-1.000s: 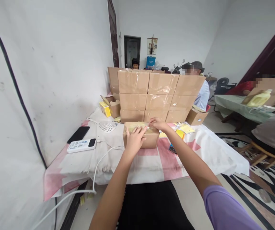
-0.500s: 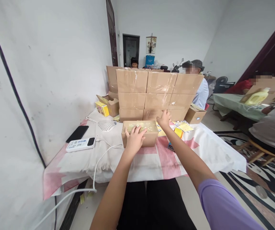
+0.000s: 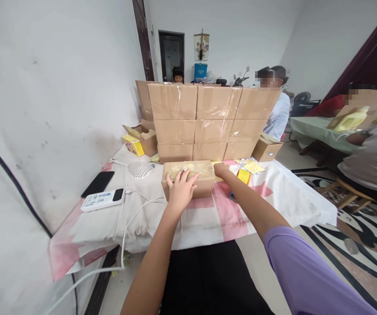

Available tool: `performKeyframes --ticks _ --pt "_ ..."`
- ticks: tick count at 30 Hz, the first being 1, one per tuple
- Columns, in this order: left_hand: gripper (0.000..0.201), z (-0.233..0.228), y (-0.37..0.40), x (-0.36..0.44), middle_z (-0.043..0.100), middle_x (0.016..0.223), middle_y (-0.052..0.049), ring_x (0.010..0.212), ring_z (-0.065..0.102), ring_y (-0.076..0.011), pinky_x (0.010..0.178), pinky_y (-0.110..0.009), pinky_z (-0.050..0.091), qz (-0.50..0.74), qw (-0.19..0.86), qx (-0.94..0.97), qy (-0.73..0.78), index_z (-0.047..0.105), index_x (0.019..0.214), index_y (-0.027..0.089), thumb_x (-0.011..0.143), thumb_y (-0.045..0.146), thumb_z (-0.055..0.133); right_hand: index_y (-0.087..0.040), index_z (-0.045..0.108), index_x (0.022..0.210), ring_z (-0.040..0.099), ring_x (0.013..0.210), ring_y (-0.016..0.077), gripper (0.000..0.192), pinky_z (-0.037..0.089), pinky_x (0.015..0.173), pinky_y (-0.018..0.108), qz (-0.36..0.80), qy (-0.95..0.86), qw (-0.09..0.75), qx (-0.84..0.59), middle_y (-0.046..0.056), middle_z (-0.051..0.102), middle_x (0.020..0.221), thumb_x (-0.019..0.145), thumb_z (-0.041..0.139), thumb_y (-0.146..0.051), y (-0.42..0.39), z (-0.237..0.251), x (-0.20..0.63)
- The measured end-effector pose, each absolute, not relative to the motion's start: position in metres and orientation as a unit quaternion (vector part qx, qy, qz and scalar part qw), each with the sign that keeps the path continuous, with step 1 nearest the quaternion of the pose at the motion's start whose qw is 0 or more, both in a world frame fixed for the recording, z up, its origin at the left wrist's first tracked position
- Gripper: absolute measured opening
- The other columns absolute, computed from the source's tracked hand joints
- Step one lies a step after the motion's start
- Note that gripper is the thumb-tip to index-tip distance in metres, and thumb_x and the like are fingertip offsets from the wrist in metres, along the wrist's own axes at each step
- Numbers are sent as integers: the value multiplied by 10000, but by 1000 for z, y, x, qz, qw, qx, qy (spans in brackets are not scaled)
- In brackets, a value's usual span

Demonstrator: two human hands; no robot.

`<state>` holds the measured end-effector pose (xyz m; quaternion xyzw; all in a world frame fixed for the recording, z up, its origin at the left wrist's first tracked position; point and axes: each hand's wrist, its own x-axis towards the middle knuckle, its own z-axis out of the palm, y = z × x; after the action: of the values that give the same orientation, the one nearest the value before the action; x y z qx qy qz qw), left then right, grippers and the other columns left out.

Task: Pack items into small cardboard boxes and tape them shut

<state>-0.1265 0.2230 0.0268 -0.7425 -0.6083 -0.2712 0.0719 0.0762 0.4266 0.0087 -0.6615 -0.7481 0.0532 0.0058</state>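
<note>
Box [image 3: 188, 183] under left hand [image 3: 180, 190], right hand [image 3: 220, 169] beside.

light: bright, even, soft | shadows: faint | glare: tape sheen on stacked boxes [image 3: 208, 118] | edges: wide-angle bowing | focus: sharp

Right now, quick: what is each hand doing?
Left hand: open, fingers spread flat on top of the small cardboard box.
Right hand: at the box's right end; grip cannot be told.

Both arms reach forward, the left hand [image 3: 181, 189] flat with fingers spread, the right hand [image 3: 221, 169] loosely curled.
</note>
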Motion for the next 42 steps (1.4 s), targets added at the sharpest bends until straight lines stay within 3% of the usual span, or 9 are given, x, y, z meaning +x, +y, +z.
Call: performKeyframes --ticks 4,7,11,17,20,23,27,34,42 --pt "468 27 221 -127 494 1553 -49 1457 390 -316 1175 -698 117 -271 75 -744 -606 557 1423 406 980 255 542 -150 647 1197 654 1085 225 303 561 943 442 148 -696 133 -690 96 654 1229 986 639 -366 421 6 85" --pt "468 28 220 -126 505 1543 -60 1449 399 -313 1172 -696 117 -273 79 -744 -604 557 1424 397 980 250 539 -130 667 1047 693 894 168 216 589 801 342 239 -664 246 -664 56 706 1026 988 631 -335 413 13 94" --pt "475 27 219 -126 498 1549 -46 1459 385 -316 1182 -677 115 -276 80 -743 -604 567 1413 413 968 246 547 -146 604 863 714 704 129 82 514 593 202 345 -617 382 -595 18 693 788 889 665 -194 393 26 104" --pt "457 35 217 -124 480 1564 -53 1468 371 -311 1187 -675 79 -262 54 -738 -619 579 1404 388 960 283 571 -191 501 842 719 679 155 198 437 504 188 415 -572 503 -498 23 666 738 778 686 -221 351 48 113" --pt "349 49 215 -116 565 1486 -71 1418 440 -326 1179 -687 90 -306 19 -723 -619 657 1299 345 956 366 601 -204 501 880 708 674 160 257 417 496 195 417 -582 539 -443 -8 646 723 745 708 -274 320 62 111" --pt "256 65 209 -102 731 1215 -64 1198 627 -275 1159 -576 275 -413 -27 -693 -590 711 1168 291 944 376 622 -209 517 901 699 682 160 254 490 588 242 410 -623 553 -372 -23 636 735 757 703 -305 285 73 101" --pt "170 77 200 -85 777 949 -41 918 713 -222 938 -381 486 -511 -130 -665 -528 748 972 241 895 366 662 -215 539 923 691 760 162 177 518 678 281 364 -686 538 -328 9 674 824 815 651 -299 246 83 88" --pt "202 74 192 -81 755 829 -35 846 696 -204 822 -307 495 -569 -283 -599 -487 745 826 208 860 393 671 -219 556 1108 625 674 148 249 443 609 248 326 -738 492 -328 -28 649 733 878 625 -284 223 81 83" --pt "319 75 190 -91 640 656 -24 689 571 -155 717 -282 446 -547 -430 -520 -496 679 637 176 746 467 749 -225 614 1147 666 905 217 200 457 780 298 51 -838 399 -369 77 715 989 1021 459 -235 237 77 99"
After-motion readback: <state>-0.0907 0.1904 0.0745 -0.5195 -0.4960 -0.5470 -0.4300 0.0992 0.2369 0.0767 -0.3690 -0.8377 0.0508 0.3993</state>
